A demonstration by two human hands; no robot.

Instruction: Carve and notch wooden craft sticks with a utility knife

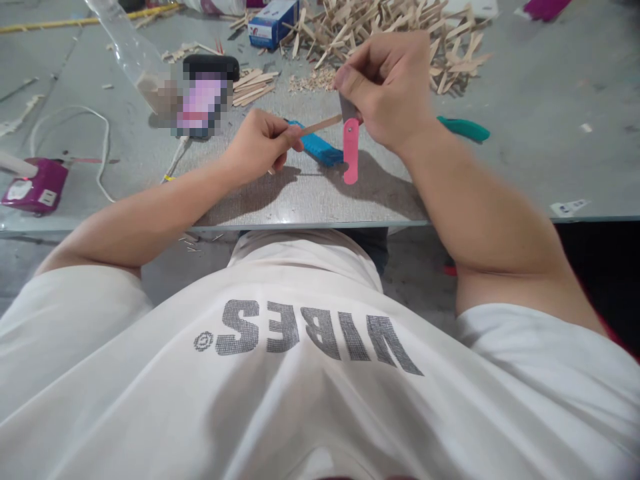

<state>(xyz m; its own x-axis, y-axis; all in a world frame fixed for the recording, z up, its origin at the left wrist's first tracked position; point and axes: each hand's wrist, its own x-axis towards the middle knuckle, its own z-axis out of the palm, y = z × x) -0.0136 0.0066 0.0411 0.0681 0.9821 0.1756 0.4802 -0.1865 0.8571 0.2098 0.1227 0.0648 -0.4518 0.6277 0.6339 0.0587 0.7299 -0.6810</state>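
My left hand (pixel 265 143) is closed, pinching a thin flat wooden stick (pixel 323 125) that points to the right. My right hand (pixel 390 90) is closed on the metal blade of a folding knife (pixel 351 150), whose pink handle hangs downward. The stick's far end meets the blade's edge, or lies just beside it; I cannot tell which. Beneath the hands, a blue tool (pixel 323 148), perhaps a box cutter, lies on the grey table (pixel 310 200), partly hidden by the left hand and the stick.
A large heap of wooden pieces (pixel 345 27) lies at the back, with shavings (pixel 313 81) before it. Flat sticks (pixel 255 87) sit near a blurred phone (pixel 200 103). A blue box (pixel 273 25), a teal-handled tool (pixel 464 129), a purple charger (pixel 37 187) and a cable (pixel 103 147) surround the work.
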